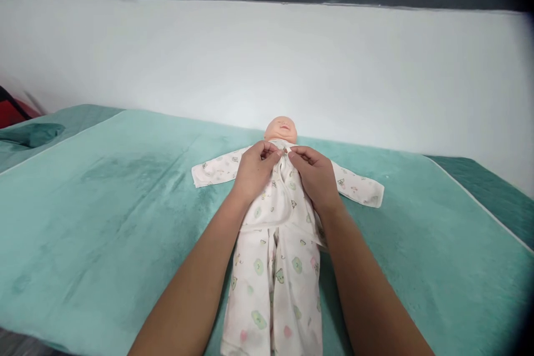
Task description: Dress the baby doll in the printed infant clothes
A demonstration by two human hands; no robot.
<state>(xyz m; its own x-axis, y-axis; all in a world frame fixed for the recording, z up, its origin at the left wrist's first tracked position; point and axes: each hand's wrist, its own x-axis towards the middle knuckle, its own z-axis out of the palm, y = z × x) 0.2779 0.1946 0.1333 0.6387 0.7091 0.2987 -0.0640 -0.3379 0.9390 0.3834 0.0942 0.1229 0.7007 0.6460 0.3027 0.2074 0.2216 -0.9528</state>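
A baby doll lies on its back, its head toward the wall. It is dressed in a white printed top with both sleeves spread out sideways, and matching trousers that reach toward me. At the doll's chest, just below the neck, my left hand pinches the left side of the top's front opening. My right hand pinches the other side, with a small pale bit of cloth at its fingertips. The fingertips of both hands nearly meet there, and they partly hide the fastening.
The doll lies on a green plush cover spread over a bed-like surface. Behind it rises a white wall with a dark band on top. A red and black item shows at the far left edge.
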